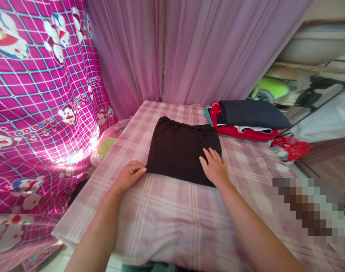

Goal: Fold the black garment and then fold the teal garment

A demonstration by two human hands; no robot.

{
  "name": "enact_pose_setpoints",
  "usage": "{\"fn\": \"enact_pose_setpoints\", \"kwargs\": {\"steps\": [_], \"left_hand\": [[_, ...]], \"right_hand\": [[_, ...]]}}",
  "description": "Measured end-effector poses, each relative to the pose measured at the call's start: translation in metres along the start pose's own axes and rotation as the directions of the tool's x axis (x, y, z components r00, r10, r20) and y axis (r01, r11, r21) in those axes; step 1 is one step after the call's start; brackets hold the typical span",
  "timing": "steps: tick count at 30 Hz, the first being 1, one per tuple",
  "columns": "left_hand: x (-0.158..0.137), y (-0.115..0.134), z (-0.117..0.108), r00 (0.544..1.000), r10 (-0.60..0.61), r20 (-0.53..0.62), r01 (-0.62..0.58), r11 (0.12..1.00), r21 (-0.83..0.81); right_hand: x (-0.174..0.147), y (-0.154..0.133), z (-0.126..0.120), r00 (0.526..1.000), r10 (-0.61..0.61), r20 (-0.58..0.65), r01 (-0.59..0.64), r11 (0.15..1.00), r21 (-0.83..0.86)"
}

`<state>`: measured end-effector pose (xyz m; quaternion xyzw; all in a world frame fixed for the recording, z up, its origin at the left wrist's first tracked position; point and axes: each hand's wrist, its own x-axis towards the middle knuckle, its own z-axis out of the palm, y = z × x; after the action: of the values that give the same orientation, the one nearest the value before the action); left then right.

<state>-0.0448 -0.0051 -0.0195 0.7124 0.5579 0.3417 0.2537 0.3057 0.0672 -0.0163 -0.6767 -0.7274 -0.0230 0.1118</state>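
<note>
A black garment with a gathered waistband (180, 151) lies flat on the bed, its waistband toward the far side. Whether it is a skirt or folded shorts, I cannot tell. At its near left corner, my left hand (130, 174) pinches the edge of the cloth between thumb and fingers. My right hand (214, 166) rests on the garment's right side, palm down with the fingers spread.
A pinkish checked sheet (172, 211) covers the bed. Folded clothes in red (246, 133) and dark grey (251, 113) are stacked at the back right. Purple curtains (189, 49) hang behind, and a pink cartoon-print cloth (48, 113) hangs at left.
</note>
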Motion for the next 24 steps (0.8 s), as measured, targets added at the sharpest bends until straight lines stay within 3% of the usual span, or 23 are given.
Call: {"fn": "enact_pose_setpoints", "kwargs": {"steps": [6,16,18,21,24], "left_hand": [[0.005,0.0,0.001,0.997,-0.046,0.055,0.04,0.994,0.104],[0.004,0.0,0.001,0.995,-0.089,0.049,0.091,0.995,-0.05],[0.003,0.0,-0.002,0.991,-0.132,0.006,0.132,0.985,-0.114],[0.008,0.01,-0.011,0.963,-0.207,-0.172,0.179,0.97,-0.161],[0.028,0.039,-0.015,0.946,-0.141,-0.293,0.132,0.99,-0.052]], "right_hand": [[0.0,-0.002,-0.002,1.0,0.003,0.003,-0.003,1.0,0.002],[-0.002,-0.004,-0.003,1.0,0.018,-0.012,-0.018,0.999,0.035],[-0.002,-0.005,-0.003,1.0,0.019,-0.01,-0.019,0.999,0.039],[-0.001,-0.004,-0.003,1.0,0.013,-0.019,-0.012,0.999,0.045],[-0.001,-0.004,-0.002,0.999,0.012,-0.03,-0.011,0.998,0.055]]}}
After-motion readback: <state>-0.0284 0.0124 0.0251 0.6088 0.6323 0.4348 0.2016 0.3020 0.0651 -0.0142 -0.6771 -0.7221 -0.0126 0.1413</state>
